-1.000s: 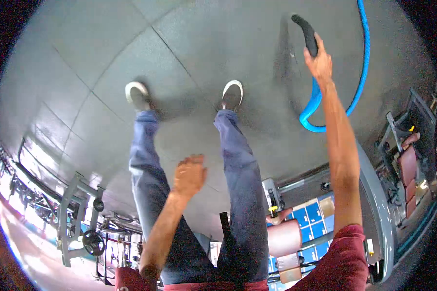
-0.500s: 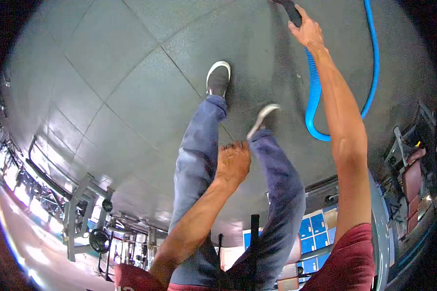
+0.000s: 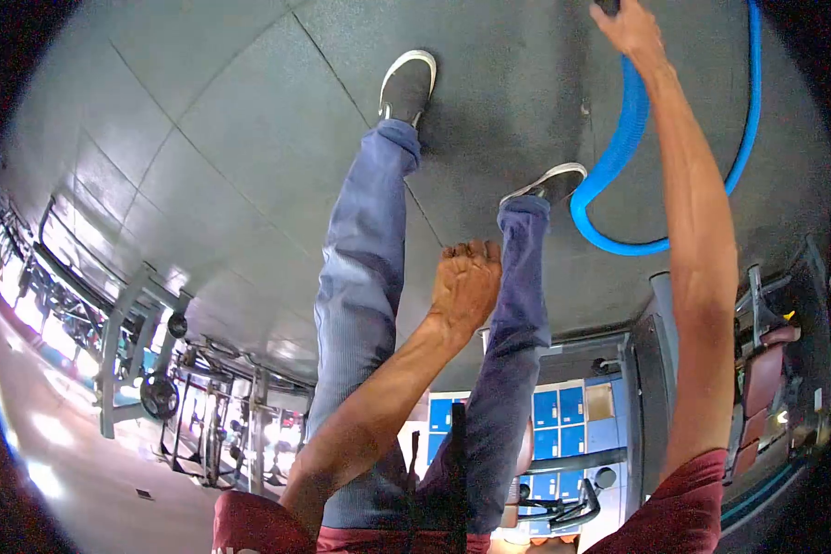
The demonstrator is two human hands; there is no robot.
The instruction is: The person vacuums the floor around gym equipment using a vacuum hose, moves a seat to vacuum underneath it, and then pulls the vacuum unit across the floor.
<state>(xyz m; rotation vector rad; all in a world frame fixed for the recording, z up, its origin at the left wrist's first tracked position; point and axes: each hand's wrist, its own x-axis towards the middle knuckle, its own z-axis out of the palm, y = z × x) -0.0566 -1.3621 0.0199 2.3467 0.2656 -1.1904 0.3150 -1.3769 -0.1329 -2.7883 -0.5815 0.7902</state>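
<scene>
My right hand [image 3: 630,32] is stretched far forward at the top edge, its fingers wrapped around the black handle [image 3: 608,6] of a vacuum hose. From that handle the ribbed blue vacuum hose [image 3: 619,152] runs down, bends just beyond my right shoe [image 3: 561,183], passes behind my forearm and goes up along the right side. The far part of the handle is cut off by the frame. My left hand [image 3: 468,284] hangs between my legs with its fingers curled in, and nothing shows in it. My left shoe [image 3: 407,88] is on the floor farther ahead.
Dark floor tiles [image 3: 231,157] with visible seams spread out around me. Gym machines [image 3: 143,342] stand at left, and a padded machine [image 3: 766,369] stands at right. Blue lockers [image 3: 559,425] are behind me.
My right hand and the hose have shifted to the right and up in the picture. My right foot has swung outward to the right; my left hand has moved slightly right.
</scene>
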